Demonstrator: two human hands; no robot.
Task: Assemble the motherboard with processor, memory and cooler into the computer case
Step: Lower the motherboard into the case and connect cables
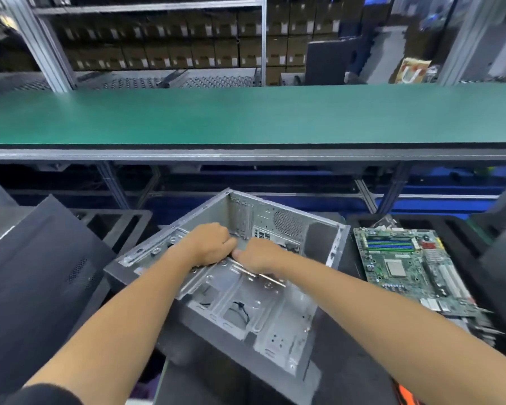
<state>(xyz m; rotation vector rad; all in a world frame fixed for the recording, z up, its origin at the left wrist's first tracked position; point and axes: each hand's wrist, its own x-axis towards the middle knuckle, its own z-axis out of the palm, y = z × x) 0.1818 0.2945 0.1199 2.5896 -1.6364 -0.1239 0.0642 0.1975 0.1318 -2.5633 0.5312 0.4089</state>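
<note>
Motherboard (pixel 412 270) lies flat just right of the open case (pixel 234 287), long axis running away from the person. Right hand (pixel 260 255) is nearer it; left hand (pixel 211 244) beside, both curled inside the case around something I cannot make out.

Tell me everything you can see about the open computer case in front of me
The computer case is a bare grey metal chassis with its side off, lying tilted, its open side facing up. The inner floor shows stamped ribs, cutouts and a thin black wire. The far wall has a round perforated vent and a rear port opening. No board is inside; the motherboard lies apart to its right. The left hand and right hand, fingers curled, reach inside near a metal bar; what they grip is unclear.
</note>
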